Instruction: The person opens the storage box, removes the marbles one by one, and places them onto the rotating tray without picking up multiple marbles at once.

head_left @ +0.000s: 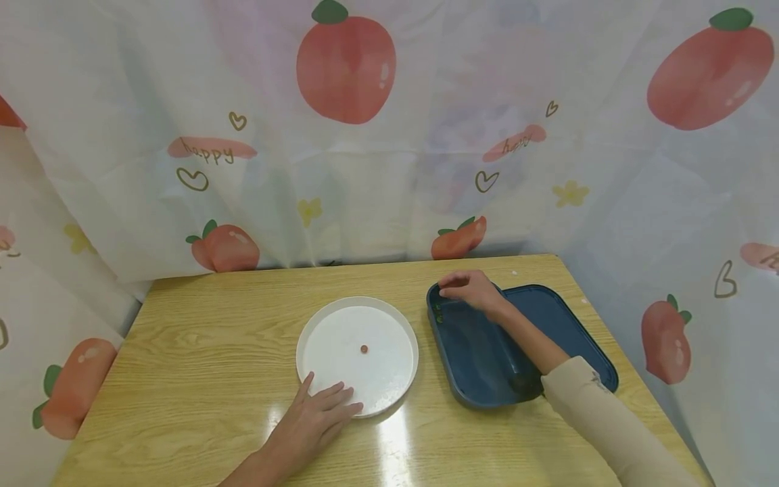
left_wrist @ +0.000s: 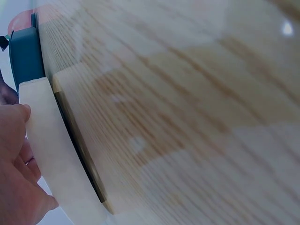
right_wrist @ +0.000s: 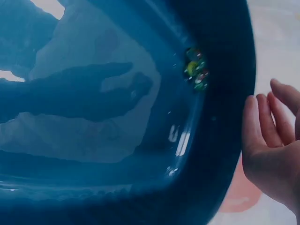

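A round white tray with a low rim stands on the table. Inside it lies a small reddish-brown round piece. My left hand rests at the tray's near rim, fingers spread and fairly straight; the left wrist view shows fingers against the tray's pale side wall. My right hand is at the far end of a dark blue basin, its fingers gently bent, with nothing visible between them. In the right wrist view, several glassy green and yellow marbles cluster by the basin's end wall.
A dark blue flat lid or tray lies to the right of the basin, partly behind my right forearm. The wooden table meets a printed curtain at its back edge. Curtain cloth also hangs at both sides.
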`<state>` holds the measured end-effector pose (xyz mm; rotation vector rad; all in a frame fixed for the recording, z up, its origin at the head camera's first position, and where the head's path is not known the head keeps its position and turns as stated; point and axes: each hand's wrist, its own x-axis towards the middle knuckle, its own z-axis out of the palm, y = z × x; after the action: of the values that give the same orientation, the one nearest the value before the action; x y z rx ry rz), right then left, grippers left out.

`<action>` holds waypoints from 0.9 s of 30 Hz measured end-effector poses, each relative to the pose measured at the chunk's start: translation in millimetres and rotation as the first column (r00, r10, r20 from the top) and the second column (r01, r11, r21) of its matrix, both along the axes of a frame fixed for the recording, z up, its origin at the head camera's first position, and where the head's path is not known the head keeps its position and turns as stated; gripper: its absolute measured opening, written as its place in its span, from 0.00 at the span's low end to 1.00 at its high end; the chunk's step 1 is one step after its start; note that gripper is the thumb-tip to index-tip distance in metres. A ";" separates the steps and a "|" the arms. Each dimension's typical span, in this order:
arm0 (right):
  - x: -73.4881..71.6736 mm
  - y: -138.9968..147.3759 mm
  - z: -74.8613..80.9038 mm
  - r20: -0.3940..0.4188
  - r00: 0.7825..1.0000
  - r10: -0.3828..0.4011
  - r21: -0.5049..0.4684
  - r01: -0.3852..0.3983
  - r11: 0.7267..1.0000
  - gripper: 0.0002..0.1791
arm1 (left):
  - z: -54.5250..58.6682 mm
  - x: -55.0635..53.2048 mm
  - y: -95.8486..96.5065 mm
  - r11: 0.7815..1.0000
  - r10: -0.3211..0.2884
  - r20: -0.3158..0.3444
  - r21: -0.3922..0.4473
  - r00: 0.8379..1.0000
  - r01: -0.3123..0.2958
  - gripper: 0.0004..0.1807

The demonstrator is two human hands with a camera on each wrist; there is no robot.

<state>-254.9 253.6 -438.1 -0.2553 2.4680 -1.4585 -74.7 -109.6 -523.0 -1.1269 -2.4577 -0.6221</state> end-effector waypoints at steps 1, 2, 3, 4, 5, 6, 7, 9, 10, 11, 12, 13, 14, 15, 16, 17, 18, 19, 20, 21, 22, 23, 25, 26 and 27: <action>-1.0 0.7 -1.1 0.004 1.000 0.006 0.005 -0.006 1.000 0.17 | -0.2 0.1 -0.2 1.000 0.000 -0.001 0.000 1.000 0.000 0.16; -2.0 1.4 -2.1 0.006 1.000 0.013 0.011 -0.013 1.000 0.17 | -0.4 0.1 -0.4 1.000 -0.001 -0.002 0.000 1.000 0.001 0.16; -2.9 1.9 -3.3 0.011 1.000 0.019 0.017 -0.019 1.000 0.17 | -0.6 0.2 -0.5 1.000 -0.001 -0.003 -0.001 1.000 0.001 0.16; -4.1 2.8 -4.9 0.013 0.999 0.031 0.019 -0.031 0.999 0.17 | -0.7 0.3 -0.6 1.000 -0.002 -0.003 0.000 1.000 0.002 0.16; -5.3 3.6 -6.6 0.012 0.999 0.047 0.026 -0.048 0.999 0.18 | -0.8 0.3 -0.7 1.000 -0.002 -0.002 0.001 1.000 0.002 0.16; -6.4 4.5 -8.2 0.013 0.998 0.063 0.028 -0.063 0.998 0.18 | -0.8 0.4 -0.8 1.000 -0.002 -0.001 0.001 1.000 0.002 0.16; -7.4 5.4 -9.7 0.014 0.997 0.072 0.034 -0.072 0.997 0.18 | -0.8 0.4 -0.7 1.000 -0.003 0.001 0.002 1.000 0.003 0.17; -9.4 7.1 -12.9 0.018 0.996 0.089 0.042 -0.090 0.995 0.19 | -0.8 0.4 -0.5 1.000 -0.002 0.004 0.004 1.000 0.002 0.17; -10.6 8.1 -14.6 0.017 0.995 0.098 0.052 -0.098 0.994 0.19 | -0.8 0.4 -0.4 1.000 -0.002 0.005 0.008 1.000 0.002 0.17; -11.4 8.9 -16.2 0.018 0.994 0.103 0.067 -0.104 0.992 0.19 | -0.9 0.3 -0.3 1.000 -0.002 0.004 0.011 1.000 0.002 0.17; -12.3 9.8 -17.8 0.021 0.994 0.106 0.081 -0.108 0.991 0.19 | -1.0 0.3 -0.2 1.000 -0.003 0.004 0.014 1.000 0.003 0.17; -13.3 10.7 -19.5 0.024 0.994 0.108 0.095 -0.110 0.989 0.18 | -1.2 0.3 -0.1 1.000 -0.003 0.003 0.017 1.000 0.003 0.17; -14.6 11.7 -21.8 0.029 0.993 0.112 0.108 -0.115 0.988 0.18 | -1.4 0.2 0.0 1.000 -0.003 0.002 0.019 1.000 0.003 0.17; -15.8 12.8 -24.0 0.035 0.993 0.116 0.126 -0.119 0.985 0.18 | -1.6 0.1 0.0 1.000 -0.004 0.002 0.021 1.000 0.004 0.17; -16.9 13.9 -26.4 0.040 0.992 0.121 0.143 -0.126 0.982 0.17 | -1.8 0.0 0.1 1.000 -0.004 0.001 0.021 1.000 0.004 0.17; -17.8 14.8 -28.7 0.044 0.991 0.124 0.156 -0.130 0.979 0.17 | -2.0 0.0 0.1 1.000 -0.003 0.002 0.020 1.000 0.003 0.17; -18.5 15.7 -30.9 0.046 0.991 0.128 0.166 -0.133 0.977 0.17 | -2.1 -0.1 0.1 1.000 -0.001 0.002 0.018 1.000 0.001 0.17; -19.2 16.5 -33.0 0.045 0.991 0.129 0.175 -0.135 0.975 0.17 | -2.2 -0.2 0.1 1.000 0.001 0.004 0.016 1.000 -0.001 0.17; -19.7 17.1 -34.8 0.041 0.991 0.130 0.185 -0.136 0.973 0.17 | -2.1 -0.2 0.0 1.000 0.002 0.006 0.015 1.000 -0.002 0.17; -20.1 17.6 -36.5 0.037 0.991 0.127 0.194 -0.132 0.972 0.17 | -1.9 -0.2 0.0 1.000 0.004 0.006 0.012 1.000 -0.004 0.17; -20.4 17.9 -37.9 0.032 0.992 0.124 0.198 -0.128 0.972 0.17 | -1.7 -0.2 -0.1 1.000 0.006 0.007 0.010 1.000 -0.006 0.17; -20.6 18.0 -38.9 0.027 0.993 0.118 0.200 -0.121 0.972 0.17 | -1.5 -0.1 -0.2 1.000 0.007 0.007 0.008 1.000 -0.007 0.17; -20.6 17.6 -40.8 0.019 0.995 0.101 0.202 -0.103 0.974 0.16 | -1.2 -0.1 -0.4 1.000 0.008 0.010 0.008 1.000 -0.008 0.17; -20.5 17.2 -41.5 0.012 0.995 0.098 0.202 -0.099 0.974 0.16 | -1.1 0.0 -0.5 1.000 0.008 0.011 0.008 1.000 -0.008 0.17; -20.3 16.7 -42.3 0.004 0.996 0.094 0.203 -0.093 0.975 0.16 | -0.9 -0.1 -0.5 1.000 0.007 0.012 0.009 1.000 -0.007 0.17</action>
<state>-275.2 270.3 -480.4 -0.3298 2.5478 -1.1588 -74.7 -110.1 -523.9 -1.1135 -2.4654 -0.6398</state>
